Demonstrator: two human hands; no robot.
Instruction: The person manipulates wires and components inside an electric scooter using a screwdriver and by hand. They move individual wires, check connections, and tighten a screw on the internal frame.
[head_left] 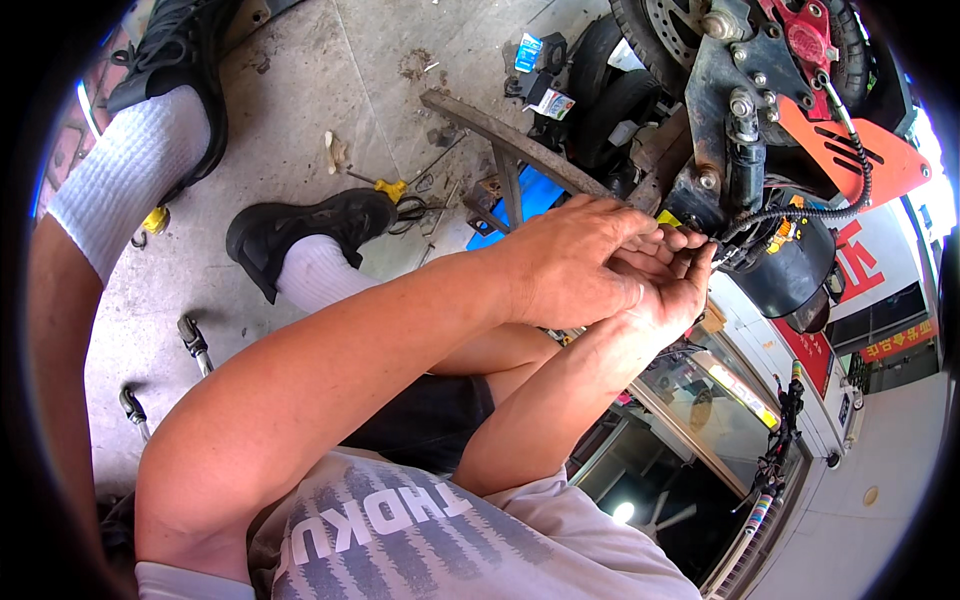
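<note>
My left hand (570,255) reaches in from the lower left, its back showing and its fingers bent towards the dark end of a metal frame (700,195) on a wheeled vehicle. Just below it, my right hand (655,295) is turned palm up, thumb and fingers drawn together. Both sets of fingertips meet beside the frame, where whatever they hold is too small or hidden. Above them stands a black shock absorber (745,175). A ribbed black cable sleeve (850,207) curves past on the right, over a black rounded housing (790,275).
An orange slotted plate (855,150) and a tyre (645,45) belong to the vehicle. A rusty metal bar (515,140) slants across the floor near a blue object (530,205). A yellow-handled tool (390,188) lies by my black shoe (310,230). Glass cabinetry (690,400) stands at right.
</note>
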